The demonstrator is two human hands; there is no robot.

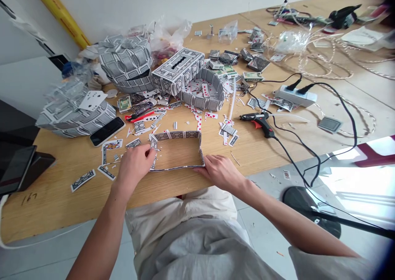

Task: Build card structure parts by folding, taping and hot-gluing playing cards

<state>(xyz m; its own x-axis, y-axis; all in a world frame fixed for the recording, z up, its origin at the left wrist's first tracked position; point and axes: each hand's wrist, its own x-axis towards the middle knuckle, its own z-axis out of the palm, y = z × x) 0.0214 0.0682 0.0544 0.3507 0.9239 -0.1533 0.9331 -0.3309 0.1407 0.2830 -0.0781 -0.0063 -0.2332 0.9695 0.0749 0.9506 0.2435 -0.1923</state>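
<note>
A four-sided frame of joined playing cards [177, 135] stands on edge near the front of the table, with bare wood showing inside it. My left hand [137, 160] grips its left wall, thumb and fingers closed on the cards. At the front right corner, my right hand [219, 169] has its fingers pressed together on the frame. Loose cards and cut strips lie around it, among them a face card [112, 145] left of my left hand. To the right rests a glue gun [258, 123] with a white glue stick in its back.
Behind are a card-covered box [178, 70], an open card tray [216, 91] and large card baskets [126, 62]. A phone [108, 131] lies left, near red-handled scissors [140, 116]. Black cables run from a power strip [296, 96] at the right over the table's edge.
</note>
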